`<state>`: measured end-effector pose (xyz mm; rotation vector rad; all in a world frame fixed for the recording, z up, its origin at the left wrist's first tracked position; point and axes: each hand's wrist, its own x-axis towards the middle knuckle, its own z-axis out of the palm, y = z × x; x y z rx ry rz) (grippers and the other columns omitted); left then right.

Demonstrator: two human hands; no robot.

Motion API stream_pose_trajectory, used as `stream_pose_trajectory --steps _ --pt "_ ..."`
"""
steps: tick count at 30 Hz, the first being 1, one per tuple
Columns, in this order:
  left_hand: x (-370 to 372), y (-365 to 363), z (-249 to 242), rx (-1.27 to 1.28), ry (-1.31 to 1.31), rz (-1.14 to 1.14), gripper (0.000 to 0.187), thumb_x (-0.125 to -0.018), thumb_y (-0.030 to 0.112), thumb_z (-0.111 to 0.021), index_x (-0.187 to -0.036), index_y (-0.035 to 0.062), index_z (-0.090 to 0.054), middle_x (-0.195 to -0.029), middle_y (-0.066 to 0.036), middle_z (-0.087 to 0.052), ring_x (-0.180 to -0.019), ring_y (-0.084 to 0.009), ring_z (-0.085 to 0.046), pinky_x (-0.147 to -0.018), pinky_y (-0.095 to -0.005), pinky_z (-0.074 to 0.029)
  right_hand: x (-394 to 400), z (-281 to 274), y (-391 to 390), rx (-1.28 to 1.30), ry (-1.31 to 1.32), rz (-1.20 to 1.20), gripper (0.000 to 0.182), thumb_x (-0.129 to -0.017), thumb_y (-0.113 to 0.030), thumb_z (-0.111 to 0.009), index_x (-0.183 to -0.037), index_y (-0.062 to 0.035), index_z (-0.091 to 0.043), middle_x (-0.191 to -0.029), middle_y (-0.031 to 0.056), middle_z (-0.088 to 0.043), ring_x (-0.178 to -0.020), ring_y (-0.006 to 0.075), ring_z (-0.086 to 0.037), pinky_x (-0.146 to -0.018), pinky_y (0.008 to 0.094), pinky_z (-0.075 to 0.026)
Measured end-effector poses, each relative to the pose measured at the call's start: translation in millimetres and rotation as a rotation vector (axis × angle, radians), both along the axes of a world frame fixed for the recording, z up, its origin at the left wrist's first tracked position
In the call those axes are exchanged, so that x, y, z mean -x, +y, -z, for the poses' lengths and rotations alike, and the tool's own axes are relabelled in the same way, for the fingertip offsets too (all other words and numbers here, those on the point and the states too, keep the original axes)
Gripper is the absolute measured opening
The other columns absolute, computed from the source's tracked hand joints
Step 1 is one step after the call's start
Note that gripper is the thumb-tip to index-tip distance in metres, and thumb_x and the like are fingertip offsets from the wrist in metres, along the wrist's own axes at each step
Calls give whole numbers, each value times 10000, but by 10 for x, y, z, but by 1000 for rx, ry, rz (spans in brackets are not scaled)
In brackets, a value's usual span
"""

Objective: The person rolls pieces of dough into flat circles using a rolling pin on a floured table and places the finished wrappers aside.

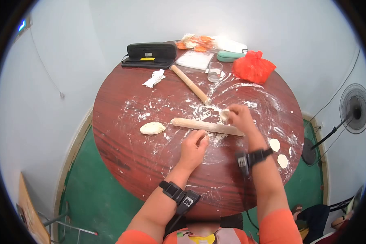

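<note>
My right hand (239, 117) pinches a small, pale round piece of dough (224, 115) just beyond the near rolling pin. That floury rolling pin (207, 125) lies crosswise on the table between my hands. On its near side, my left hand (194, 145) is closed, its fingers curled together; whatever they may hold is too small to make out. To the left sits a larger oval lump of dough (152, 128). Two flat dough rounds, one (275, 145) a little farther away than the other (282, 161), lie near the table's right edge.
Loose flour streaks the round table (122, 150). Farther back are a second rolling pin (191, 85), a drinking glass (214, 72), a crumpled tissue (154, 78), a black case (150, 56) and a red plastic bag (254, 68). A fan (354, 110) stands at the right.
</note>
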<state>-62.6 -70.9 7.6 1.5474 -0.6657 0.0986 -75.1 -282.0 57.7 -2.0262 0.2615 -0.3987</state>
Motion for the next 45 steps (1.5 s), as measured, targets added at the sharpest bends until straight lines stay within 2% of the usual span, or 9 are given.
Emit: stream_pose_trajectory --steps 4,8,18,21,25,29,33,38,45 --pt "-22 11 -37 6 -129 -23 125 -824 72 -593 -933 12 -597 -765 -111 -557 -652 -225 -551 -583 -316 -436 -399 157 -209 547 159 123 186 -741 -147 -686 -880 -25 -683 -808 179 -660 -774 321 -646 -697 401 -498" --pt "-27 -4 -42 50 -123 -49 119 -818 74 -592 -926 23 -591 -767 -122 -556 -671 -268 -556 -586 -341 -437 -452 165 -246 719 191 271 183 -680 -138 -723 -833 -49 -678 -936 160 -654 -927 327 -619 -785 427 -489" --pt "-27 -3 -5 26 -166 -63 150 -814 73 -582 -950 10 -585 -834 -153 -583 -741 -326 -578 -644 -382 -455 -544 409 -134 1081 219 168 68 -727 -104 -647 -783 -85 -682 -890 136 -654 -850 319 -638 -732 434 -509" --pt "-26 14 -20 12 -151 -57 161 -810 77 -585 -952 1 -582 -847 -160 -584 -742 -328 -582 -644 -380 -459 -408 301 -73 971 182 127 79 -703 -46 -627 -755 -36 -686 -790 175 -648 -779 319 -646 -710 410 -504" --pt "-55 11 1 19 -152 -65 176 -798 68 -590 -961 3 -582 -847 -166 -579 -722 -335 -575 -642 -375 -461 -234 200 -70 290 -22 -2 107 -789 -38 -607 -876 -4 -658 -772 105 -677 -674 217 -653 -597 324 -524" --pt "-108 -54 102 135 11 -10 210 -849 56 -601 -1039 -33 -599 -823 -57 -620 -692 -125 -584 -602 -258 -464 130 51 345 -385 -76 -158 90 -861 -22 -575 -901 9 -649 -751 51 -665 -609 105 -626 -535 233 -508" --pt "-68 25 -23 249 454 300 209 -884 58 -593 -1068 -41 -595 -867 -30 -632 -673 -57 -561 -564 -193 -454 361 256 608 -447 -48 -224 94 -860 -37 -576 -907 -2 -650 -777 43 -661 -625 115 -629 -563 239 -524" --pt "-110 63 13 196 418 300 44 -856 -9 -597 -897 -1 -612 -762 -29 -636 -572 -52 -543 -497 -192 -434 439 253 714 -510 -44 -292 129 -830 1 -586 -949 17 -633 -816 61 -663 -675 124 -630 -575 246 -529" --pt "-68 86 -46 -80 291 200 101 -846 -20 -590 -945 -15 -607 -776 -26 -624 -579 -47 -531 -496 -195 -425 393 313 732 -402 67 -297 113 -813 18 -614 -925 31 -608 -806 106 -652 -589 130 -619 -510 245 -521"
